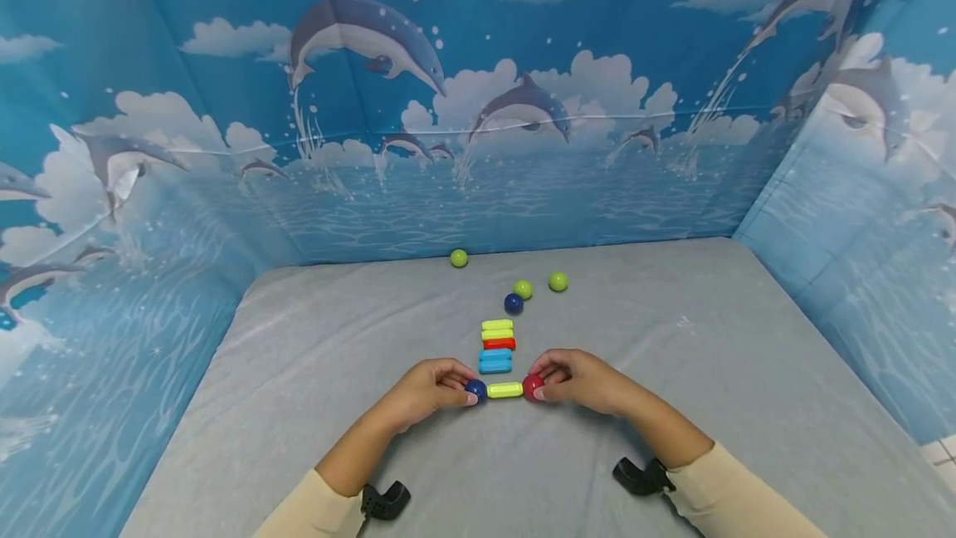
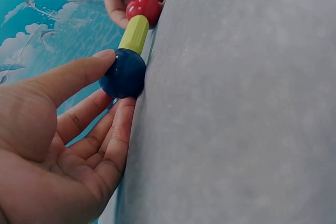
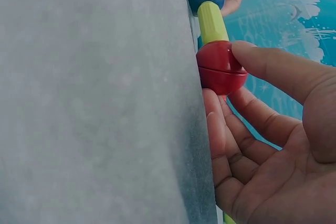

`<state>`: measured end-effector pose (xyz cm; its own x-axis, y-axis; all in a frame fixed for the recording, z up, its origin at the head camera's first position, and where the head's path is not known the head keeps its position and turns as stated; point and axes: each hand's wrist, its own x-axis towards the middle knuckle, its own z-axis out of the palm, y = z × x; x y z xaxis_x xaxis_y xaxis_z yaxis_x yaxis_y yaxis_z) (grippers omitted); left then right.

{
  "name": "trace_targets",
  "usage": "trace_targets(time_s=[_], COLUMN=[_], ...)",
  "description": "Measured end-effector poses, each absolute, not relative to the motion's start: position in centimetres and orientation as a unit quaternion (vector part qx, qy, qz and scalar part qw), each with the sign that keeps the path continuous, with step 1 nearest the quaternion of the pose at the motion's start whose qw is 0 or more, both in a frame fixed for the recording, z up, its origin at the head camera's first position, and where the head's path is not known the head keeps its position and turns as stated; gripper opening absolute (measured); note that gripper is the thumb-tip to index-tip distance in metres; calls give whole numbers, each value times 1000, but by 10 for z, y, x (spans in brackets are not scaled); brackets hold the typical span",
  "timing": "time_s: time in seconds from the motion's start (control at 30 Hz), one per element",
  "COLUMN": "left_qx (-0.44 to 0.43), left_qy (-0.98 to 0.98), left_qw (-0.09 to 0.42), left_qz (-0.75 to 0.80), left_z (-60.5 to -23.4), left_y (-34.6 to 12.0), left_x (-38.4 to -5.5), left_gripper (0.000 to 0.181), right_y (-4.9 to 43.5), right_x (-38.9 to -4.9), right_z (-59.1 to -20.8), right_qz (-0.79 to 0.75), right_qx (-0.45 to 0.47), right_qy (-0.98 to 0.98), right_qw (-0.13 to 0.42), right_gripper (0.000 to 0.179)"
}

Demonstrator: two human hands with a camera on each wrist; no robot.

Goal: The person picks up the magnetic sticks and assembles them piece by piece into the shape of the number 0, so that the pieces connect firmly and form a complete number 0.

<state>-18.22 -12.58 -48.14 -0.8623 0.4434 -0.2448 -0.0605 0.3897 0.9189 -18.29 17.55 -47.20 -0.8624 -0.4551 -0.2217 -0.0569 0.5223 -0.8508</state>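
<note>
Between the two hands lies a yellow-green rod [image 1: 504, 390], with a dark blue ball [image 2: 124, 74] at its left end and a red ball [image 3: 221, 69] at its right end. My left hand [image 1: 436, 389] pinches the blue ball between thumb and fingers. The red ball is pinched the same way by my right hand [image 1: 579, 380]. In both wrist views the rod meets the balls, so the three form one straight piece at the grey surface. Just beyond it in the head view are two blue rods [image 1: 495, 361], a red rod [image 1: 499, 344] and two yellow-green rods [image 1: 497, 330], stacked in a column.
Farther back sit another dark blue ball [image 1: 513, 303] and three green balls, one touching or near it [image 1: 523, 289], one to the right [image 1: 558, 281], one by the back curtain [image 1: 459, 258]. Dolphin-printed curtains [image 1: 508, 189] enclose the grey cloth-covered table [image 1: 358, 314].
</note>
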Motion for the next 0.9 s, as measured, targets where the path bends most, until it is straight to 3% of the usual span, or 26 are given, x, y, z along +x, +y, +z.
trace_targets(time_s=[0.43, 0.9], left_qx=[127, 137], left_qy=[805, 814], left_qw=[229, 225], left_qz=[533, 518], left_z=[-479, -478], left_y=[-123, -121], left_x=[-181, -181], left_gripper=[32, 33], right_y=[173, 164], right_x=[-179, -170], right_z=[-472, -469], right_qz=[-463, -416], right_qx=[-175, -205], right_qy=[842, 875], right_qw=[212, 139], right_gripper=[33, 21])
